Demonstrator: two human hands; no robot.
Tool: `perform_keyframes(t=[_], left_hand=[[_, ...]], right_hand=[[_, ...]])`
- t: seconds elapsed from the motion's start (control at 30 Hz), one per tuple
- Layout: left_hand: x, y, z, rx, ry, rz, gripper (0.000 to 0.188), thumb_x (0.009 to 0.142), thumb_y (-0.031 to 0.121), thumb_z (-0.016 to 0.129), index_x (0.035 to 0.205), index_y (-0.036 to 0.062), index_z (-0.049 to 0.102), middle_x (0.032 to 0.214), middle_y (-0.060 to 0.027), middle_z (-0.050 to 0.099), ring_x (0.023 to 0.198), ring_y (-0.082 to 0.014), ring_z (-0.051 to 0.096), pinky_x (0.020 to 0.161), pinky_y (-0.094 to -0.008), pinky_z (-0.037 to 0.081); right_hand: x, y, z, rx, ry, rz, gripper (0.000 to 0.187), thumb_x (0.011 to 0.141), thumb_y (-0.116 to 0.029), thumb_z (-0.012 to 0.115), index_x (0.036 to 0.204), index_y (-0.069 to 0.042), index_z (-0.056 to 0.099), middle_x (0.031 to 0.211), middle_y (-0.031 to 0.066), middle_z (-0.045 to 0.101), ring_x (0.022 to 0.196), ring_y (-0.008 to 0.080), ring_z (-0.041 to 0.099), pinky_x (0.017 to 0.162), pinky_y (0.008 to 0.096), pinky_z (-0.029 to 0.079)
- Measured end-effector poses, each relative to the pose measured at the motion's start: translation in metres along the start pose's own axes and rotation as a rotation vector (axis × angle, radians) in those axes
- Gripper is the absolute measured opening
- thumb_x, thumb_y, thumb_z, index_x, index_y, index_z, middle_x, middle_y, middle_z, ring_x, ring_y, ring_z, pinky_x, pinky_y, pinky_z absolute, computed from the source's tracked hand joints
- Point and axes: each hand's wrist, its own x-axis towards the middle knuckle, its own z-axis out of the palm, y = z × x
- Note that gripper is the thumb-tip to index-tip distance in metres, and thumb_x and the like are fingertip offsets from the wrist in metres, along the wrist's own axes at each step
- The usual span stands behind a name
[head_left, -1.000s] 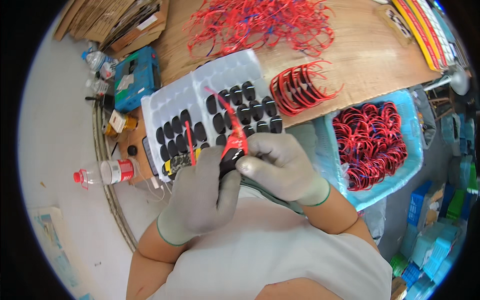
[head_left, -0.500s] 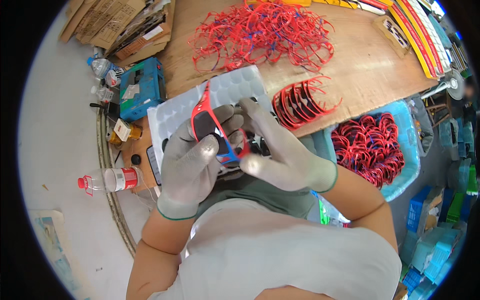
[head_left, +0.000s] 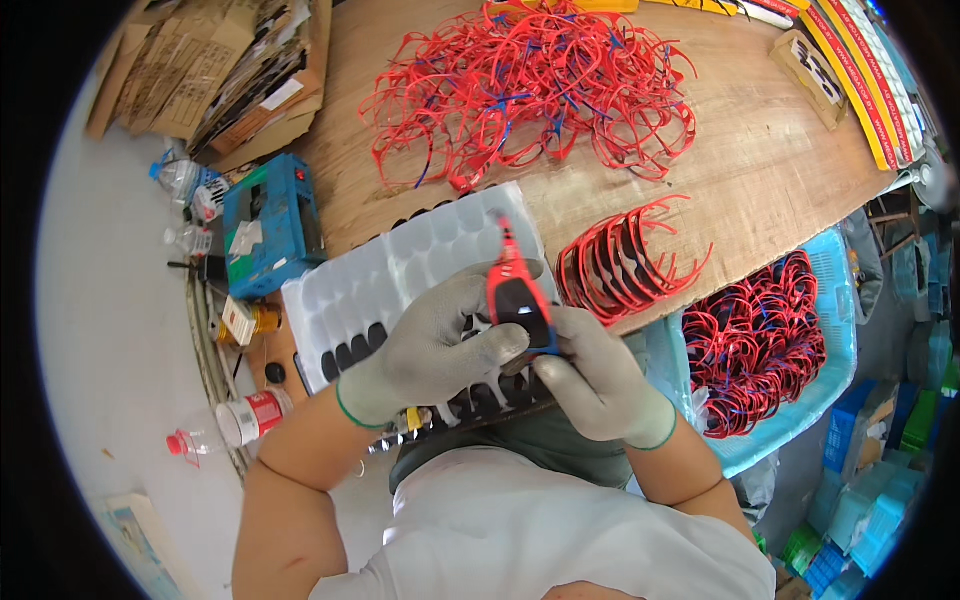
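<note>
Red and blue sunglasses (head_left: 521, 301) with dark lenses are held in front of me, one red temple pointing away. My left hand (head_left: 440, 340), in a pale grey work glove, is closed on them, its thumb against the lower edge of a lens. My right hand (head_left: 603, 385), gloved alike, pinches their blue end; its fingertips are partly hidden. Beneath both hands lies a white tray (head_left: 385, 265) with rows of rounded pockets, several holding dark lenses (head_left: 354, 349). Right of the tray, a row of red sunglasses (head_left: 622, 262) stands nested together on the wooden table.
A tangled heap of red and blue frames (head_left: 530, 95) covers the table's far part. At the right edge stands a light-blue basket (head_left: 838, 365) full of red glasses (head_left: 760, 345). To the left are a blue toolbox-like case (head_left: 268, 225), stacked cardboard (head_left: 200, 70) and a plastic bottle (head_left: 240, 420).
Both hands and the sunglasses have shifted right relative to the tray, showing more of its left side. The sunglasses have turned, and my right hand has closed on their blue end.
</note>
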Motion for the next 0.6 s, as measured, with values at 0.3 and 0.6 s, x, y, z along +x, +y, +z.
perform_keyframes(t=[0.3,0.6], left_hand=[[0.227,-0.082,-0.337,1.298,0.592,0.155,0.064,0.100,0.050,0.051,0.150,0.0107,0.045,0.159,-0.0254,0.031,0.150,-0.0364,0.028,0.121,-0.0410,0.024],[0.178,-0.154,-0.354,1.260,0.254,-0.468,0.063,0.098,0.047,0.056,0.139,0.0001,0.048,0.132,-0.0276,0.059,0.125,-0.0417,0.056,0.103,-0.0432,0.043]], right_hand=[[0.011,0.052,-0.132,-0.828,0.658,0.185,0.023,0.095,-0.003,0.054,0.117,-0.001,0.059,0.090,0.0234,0.069,0.081,0.0402,0.070,0.068,0.0446,0.054],[0.010,0.087,-0.130,-0.789,0.488,0.555,0.017,0.098,-0.014,0.055,0.105,0.000,0.062,0.078,0.0237,0.062,0.073,0.0378,0.065,0.068,0.0438,0.050]])
